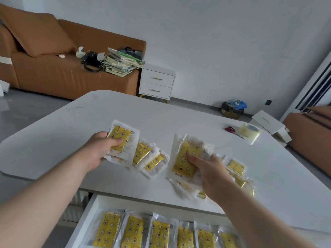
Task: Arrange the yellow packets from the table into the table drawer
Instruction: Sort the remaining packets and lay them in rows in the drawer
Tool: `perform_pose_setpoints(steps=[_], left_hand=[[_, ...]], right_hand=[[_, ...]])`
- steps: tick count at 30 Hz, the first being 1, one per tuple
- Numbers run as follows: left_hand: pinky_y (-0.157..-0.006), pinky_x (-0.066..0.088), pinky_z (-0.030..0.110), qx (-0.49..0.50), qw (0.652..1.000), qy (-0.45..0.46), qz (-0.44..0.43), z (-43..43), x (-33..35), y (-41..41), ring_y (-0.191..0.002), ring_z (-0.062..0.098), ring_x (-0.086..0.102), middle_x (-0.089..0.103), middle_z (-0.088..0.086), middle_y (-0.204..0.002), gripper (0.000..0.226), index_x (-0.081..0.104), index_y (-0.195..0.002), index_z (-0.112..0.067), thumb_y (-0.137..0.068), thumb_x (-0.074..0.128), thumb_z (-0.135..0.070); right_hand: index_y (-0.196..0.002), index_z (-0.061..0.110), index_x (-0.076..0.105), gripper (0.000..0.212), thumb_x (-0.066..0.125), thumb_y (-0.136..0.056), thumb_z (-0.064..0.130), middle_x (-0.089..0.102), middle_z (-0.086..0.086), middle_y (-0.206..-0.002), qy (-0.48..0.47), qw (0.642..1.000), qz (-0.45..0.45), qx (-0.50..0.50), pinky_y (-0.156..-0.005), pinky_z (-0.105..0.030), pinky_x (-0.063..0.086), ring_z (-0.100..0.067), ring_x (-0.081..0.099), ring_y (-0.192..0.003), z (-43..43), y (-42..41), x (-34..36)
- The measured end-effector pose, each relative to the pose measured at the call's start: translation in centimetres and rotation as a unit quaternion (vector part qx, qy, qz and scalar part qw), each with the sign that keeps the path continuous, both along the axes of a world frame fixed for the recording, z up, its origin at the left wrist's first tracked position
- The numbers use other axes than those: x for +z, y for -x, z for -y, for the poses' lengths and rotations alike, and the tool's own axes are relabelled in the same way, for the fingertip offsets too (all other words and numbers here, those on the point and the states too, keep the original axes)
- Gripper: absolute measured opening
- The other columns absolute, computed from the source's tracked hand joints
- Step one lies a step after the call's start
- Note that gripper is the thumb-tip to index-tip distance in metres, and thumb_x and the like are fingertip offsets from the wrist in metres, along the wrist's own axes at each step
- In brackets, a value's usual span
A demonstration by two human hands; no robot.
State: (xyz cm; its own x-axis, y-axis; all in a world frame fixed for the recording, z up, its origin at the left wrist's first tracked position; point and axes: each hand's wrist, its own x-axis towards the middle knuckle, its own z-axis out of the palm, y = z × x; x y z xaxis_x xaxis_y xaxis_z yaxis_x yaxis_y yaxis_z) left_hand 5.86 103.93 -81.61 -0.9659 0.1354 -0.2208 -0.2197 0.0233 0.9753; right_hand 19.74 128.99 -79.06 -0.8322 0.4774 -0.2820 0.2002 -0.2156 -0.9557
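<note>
My left hand (pixel 102 149) grips a small stack of yellow packets (pixel 123 135) in clear wrappers, held just above the white table (pixel 89 119). My right hand (pixel 211 172) holds another yellow packet (pixel 186 158), tilted up off the table. Loose yellow packets lie between my hands (pixel 148 156) and under and right of my right hand (pixel 236 167). Below the table's near edge the white drawer (pixel 86 212) stands open, with a row of several yellow packets (pixel 132 231) laid side by side in it.
Red-handled scissors (pixel 232 131) and a roll of clear tape (pixel 250 131) lie at the table's far right. A brown sofa (pixel 53 72) with books and a bag stands behind, a white nightstand (pixel 157 83) beside it. A brown seat (pixel 308 133) sits right of the table.
</note>
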Motion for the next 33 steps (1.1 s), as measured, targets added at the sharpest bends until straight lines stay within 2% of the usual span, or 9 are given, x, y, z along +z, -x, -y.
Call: perform_pose_setpoints(steps=[6,12,15,18,21,24,26,30,33], left_hand=[[-0.071,0.053,0.035,-0.046,0.999,-0.001,-0.020,-1.7,5.5,-6.2,-0.076,0.029,0.067,0.072,0.011,-0.086,0.005,0.065,-0.092,-0.008,-0.088,0.065,-0.007],[-0.090,0.050,0.037,-0.193,0.975,0.108,-0.005,-3.9,4.3,-14.1,-0.097,0.020,0.067,0.073,0.004,-0.101,0.022,0.065,-0.108,-0.017,-0.087,0.068,-0.012],[-0.106,0.041,0.042,-0.271,0.948,0.168,0.003,-4.4,2.0,-16.0,-0.111,0.019,0.063,0.069,0.000,-0.117,0.056,0.058,-0.125,-0.018,-0.074,0.080,-0.025],[-0.099,0.049,0.044,-0.313,0.928,0.199,0.017,-5.1,0.0,-17.0,-0.101,0.024,0.069,0.074,0.003,-0.106,0.032,0.063,-0.114,-0.014,-0.084,0.072,-0.012],[-0.091,0.050,0.048,-0.351,0.904,0.242,0.020,-6.3,-2.1,-17.5,-0.096,0.032,0.069,0.073,0.012,-0.103,0.030,0.065,-0.107,-0.011,-0.077,0.073,-0.014],[-0.068,0.048,0.030,-0.393,0.874,0.284,0.015,-7.8,-4.7,-17.5,-0.068,0.013,0.063,0.068,0.002,-0.080,0.012,0.065,-0.087,-0.017,-0.082,0.071,-0.008],[-0.059,0.043,0.018,-0.413,0.851,0.324,-0.005,-9.2,-6.2,-17.5,-0.062,0.002,0.056,0.063,-0.009,-0.072,0.014,0.062,-0.081,-0.022,-0.084,0.069,-0.010],[-0.078,0.050,0.028,-0.460,0.788,0.408,-0.041,-11.9,-8.4,-17.3,-0.091,0.013,0.064,0.066,-0.006,-0.099,0.020,0.063,-0.099,-0.022,-0.082,0.073,-0.023],[-0.071,0.045,0.020,-0.492,0.761,0.421,-0.033,-14.0,-9.7,-17.3,-0.089,0.008,0.059,0.062,-0.012,-0.104,0.026,0.061,-0.101,-0.030,-0.081,0.074,-0.022]], right_hand=[[-0.098,-0.001,0.060,0.011,0.055,-0.089,-0.002,0.069,-0.020,-0.085,0.061,0.997,0.041,0.017,-0.053,-0.039,0.058,-0.030,0.071,-0.064,-2.6,-6.0,1.9],[-0.112,-0.007,0.060,0.026,0.062,-0.087,-0.003,0.072,-0.024,-0.100,0.033,0.995,0.027,0.092,-0.074,-0.049,0.058,-0.039,0.072,-0.088,-5.7,-11.8,0.9],[-0.109,-0.002,0.063,0.024,0.065,-0.085,0.001,0.072,-0.023,-0.101,-0.013,0.987,0.033,0.158,-0.078,-0.048,0.057,-0.038,0.071,-0.088,-7.3,-13.7,0.1],[-0.101,0.001,0.068,0.026,0.075,-0.078,0.011,0.073,-0.021,-0.099,-0.076,0.969,0.054,0.229,-0.079,-0.047,0.058,-0.036,0.072,-0.088,-8.7,-14.7,-0.6],[-0.089,0.012,0.069,0.023,0.076,-0.074,0.028,0.074,-0.002,-0.082,-0.282,0.905,0.118,0.295,-0.072,-0.032,0.057,-0.018,0.071,-0.074,-9.6,-15.1,-1.3],[-0.081,0.019,0.065,0.011,0.072,-0.080,0.026,0.066,0.007,-0.072,-0.417,0.824,0.179,0.338,-0.060,-0.025,0.049,-0.011,0.061,-0.063,-10.2,-14.9,-2.8],[-0.084,0.019,0.065,0.010,0.071,-0.081,0.027,0.067,0.003,-0.081,-0.446,0.792,0.194,0.368,-0.068,-0.031,0.052,-0.017,0.064,-0.075,-10.6,-14.4,-4.3],[-0.078,0.021,0.056,0.015,0.065,-0.087,0.028,0.059,0.006,-0.079,-0.487,0.731,0.226,0.420,-0.062,-0.024,0.046,-0.013,0.056,-0.071,-11.4,-13.6,-7.1],[-0.090,0.020,0.063,0.012,0.066,-0.086,0.031,0.065,0.002,-0.089,-0.494,0.706,0.246,0.444,-0.073,-0.030,0.054,-0.019,0.063,-0.082,-12.4,-13.2,-8.5]])
